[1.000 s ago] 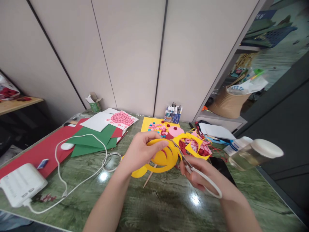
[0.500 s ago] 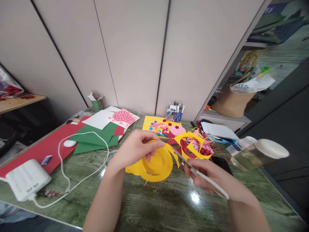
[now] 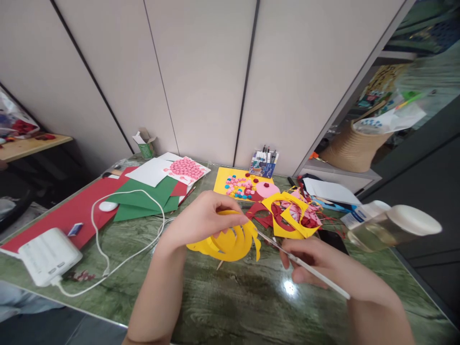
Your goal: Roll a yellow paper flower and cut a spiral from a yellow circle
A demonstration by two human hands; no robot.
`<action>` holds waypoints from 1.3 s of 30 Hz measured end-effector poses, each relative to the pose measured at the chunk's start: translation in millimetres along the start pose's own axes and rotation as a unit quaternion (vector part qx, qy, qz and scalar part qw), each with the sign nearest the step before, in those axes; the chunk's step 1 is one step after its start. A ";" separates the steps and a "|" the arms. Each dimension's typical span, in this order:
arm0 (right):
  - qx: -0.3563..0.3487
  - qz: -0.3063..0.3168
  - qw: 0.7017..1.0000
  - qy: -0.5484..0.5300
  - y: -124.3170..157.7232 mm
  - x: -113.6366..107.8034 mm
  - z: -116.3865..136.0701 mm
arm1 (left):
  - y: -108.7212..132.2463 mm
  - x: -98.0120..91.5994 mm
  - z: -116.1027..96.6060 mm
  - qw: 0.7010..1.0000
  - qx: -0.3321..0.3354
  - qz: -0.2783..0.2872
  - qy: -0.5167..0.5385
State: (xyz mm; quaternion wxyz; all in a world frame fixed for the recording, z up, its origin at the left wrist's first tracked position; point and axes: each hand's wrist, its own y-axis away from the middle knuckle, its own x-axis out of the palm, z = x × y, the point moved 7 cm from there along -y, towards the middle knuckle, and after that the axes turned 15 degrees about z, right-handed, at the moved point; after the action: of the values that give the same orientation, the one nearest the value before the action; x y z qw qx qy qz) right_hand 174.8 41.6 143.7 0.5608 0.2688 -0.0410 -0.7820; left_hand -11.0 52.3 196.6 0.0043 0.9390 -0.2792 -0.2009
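My left hand (image 3: 212, 218) pinches the upper edge of a yellow paper spiral (image 3: 233, 247), whose cut rings hang loosely below the fingers. In my right hand (image 3: 305, 261) is a pair of scissors (image 3: 316, 275) with pale handles, the blades pointing left at the spiral's right edge. A narrow yellow strip curls down there, next to the blade tips. Whether the blades touch the paper I cannot tell. Just past the scissors lie yellow paper offcuts (image 3: 278, 227) with round holes, mixed with red and pink scraps.
Pink, blue and yellow paper bits rest on a yellow sheet (image 3: 222, 178) behind the hands. A box of pens (image 3: 262, 164) stands against the wall. To the right is a clear bottle (image 3: 381, 230). Left are green paper (image 3: 140, 201), a white cable (image 3: 134, 260) and a white power bank (image 3: 48, 256).
The spiral has tilted and its rings have spread apart, with the cut strip hanging lower at the right. The scissors have shifted slightly right and down. The camera view has moved a little.
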 end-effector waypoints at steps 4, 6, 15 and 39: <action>0.016 0.006 0.999 0.030 0.4 -0.1 -3.0 | 0.2 0.4 1.6 1.000 -0.006 0.014 -0.018; 0.023 0.018 0.999 0.037 0.2 0.7 -3.8 | 0.4 0.5 2.5 0.999 -0.010 0.023 -0.024; 0.046 0.007 0.999 0.007 -3.7 0.4 -10.9 | -2.9 -0.9 5.8 0.999 -0.016 0.027 -0.027; 0.037 0.032 0.997 0.062 -7.6 3.9 -3.2 | -4.2 5.5 7.7 0.994 -0.034 0.077 -0.064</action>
State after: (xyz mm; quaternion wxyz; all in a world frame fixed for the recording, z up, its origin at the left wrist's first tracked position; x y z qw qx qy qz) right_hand 169.0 41.7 136.7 0.5764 0.3360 -0.0441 -0.7436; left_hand -7.6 53.9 186.9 0.0343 0.8993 -0.3432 -0.2687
